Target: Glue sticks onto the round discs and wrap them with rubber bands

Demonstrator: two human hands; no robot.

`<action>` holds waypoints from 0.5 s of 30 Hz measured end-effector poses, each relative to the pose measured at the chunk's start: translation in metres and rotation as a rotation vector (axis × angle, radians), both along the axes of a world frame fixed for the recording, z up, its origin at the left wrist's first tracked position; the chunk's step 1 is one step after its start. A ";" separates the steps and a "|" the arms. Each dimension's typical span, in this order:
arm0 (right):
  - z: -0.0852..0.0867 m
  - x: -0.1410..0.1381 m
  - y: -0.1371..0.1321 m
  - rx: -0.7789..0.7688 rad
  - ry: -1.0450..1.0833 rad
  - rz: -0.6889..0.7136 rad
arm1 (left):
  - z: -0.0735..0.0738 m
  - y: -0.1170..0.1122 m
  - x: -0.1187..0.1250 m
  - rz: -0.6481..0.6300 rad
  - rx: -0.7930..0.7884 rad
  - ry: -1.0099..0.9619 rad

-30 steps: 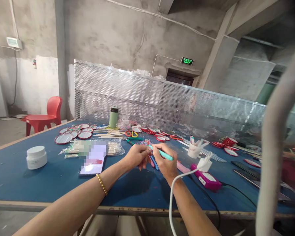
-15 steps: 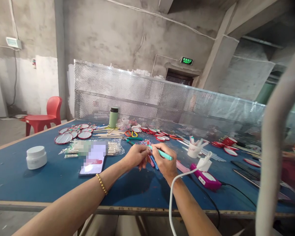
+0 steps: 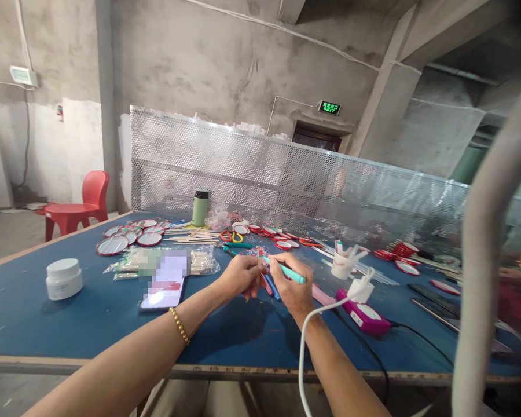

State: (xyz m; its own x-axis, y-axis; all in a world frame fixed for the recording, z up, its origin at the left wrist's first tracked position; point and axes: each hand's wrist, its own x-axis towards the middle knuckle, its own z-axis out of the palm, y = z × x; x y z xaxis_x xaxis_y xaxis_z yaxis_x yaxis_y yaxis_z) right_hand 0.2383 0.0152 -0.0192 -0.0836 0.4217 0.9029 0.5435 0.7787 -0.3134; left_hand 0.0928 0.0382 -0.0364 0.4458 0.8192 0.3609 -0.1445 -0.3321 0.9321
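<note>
My right hand [image 3: 293, 281] is closed round a turquoise marker pen [image 3: 294, 274], whose tip end points left toward my other hand. My left hand [image 3: 242, 275] meets it at mid-table, thumb and fingers pinched together. Whatever they pinch is small and mostly hidden; a bit of red and white shows by the pen's tip. Pink and blue pens [image 3: 272, 288] lie on the table just behind and below the hands. Teal-handled pliers [image 3: 238, 246] rest beyond my left fingers.
Left of my arms stand a lit phone [image 3: 162, 289] and a white jar [image 3: 64, 279]. Round red-rimmed discs [image 3: 113, 244], wooden sticks and a green bottle [image 3: 200, 208] sit farther back. A cup of pens [image 3: 342, 265], a magenta box [image 3: 367, 317] and a white cable [image 3: 303, 353] are at right.
Both hands stay almost where they were, with only a very slight shift of the right hand and its marker pen. Nothing else has visibly moved.
</note>
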 end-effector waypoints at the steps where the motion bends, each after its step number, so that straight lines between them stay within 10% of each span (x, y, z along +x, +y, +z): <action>1: 0.000 0.000 0.000 -0.003 -0.003 0.001 | 0.000 0.000 0.000 -0.002 -0.005 -0.003; 15: 0.002 -0.001 -0.003 -0.018 -0.009 0.003 | 0.003 -0.004 -0.002 0.033 -0.021 0.019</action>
State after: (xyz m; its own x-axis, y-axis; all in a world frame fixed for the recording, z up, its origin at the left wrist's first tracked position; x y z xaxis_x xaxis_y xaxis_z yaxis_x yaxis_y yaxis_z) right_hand 0.2370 0.0127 -0.0176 -0.0929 0.4373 0.8945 0.5444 0.7745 -0.3222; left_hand 0.0912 0.0343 -0.0332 0.4248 0.8410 0.3351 -0.1163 -0.3164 0.9415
